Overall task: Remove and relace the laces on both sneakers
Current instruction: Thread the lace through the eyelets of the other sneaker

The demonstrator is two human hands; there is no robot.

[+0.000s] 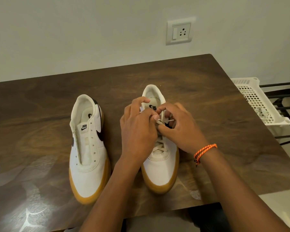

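Two white gum-sole sneakers on table (pixel 207 91), toes toward the person. Left sneaker (pixel 89 148) unlaced, tongue reads "NIK", black swoosh. Right sneaker (pixel 159 161) laced; both hands pinch the lace (pixel 162 121) at its top: left hand (pixel 137 129), right hand (pixel 182 129), fingers curled. Bare tabletop all around; basket (pixel 258 101) past right edge.

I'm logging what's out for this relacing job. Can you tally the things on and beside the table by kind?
White canvas sneakers with gum soles: 2, one unlaced, one laced
Cream flat shoelace: 1, on the laced sneaker
White plastic lattice basket: 1, beside the table
Orange braided cord bracelet: 1, on the right wrist
Total: 5
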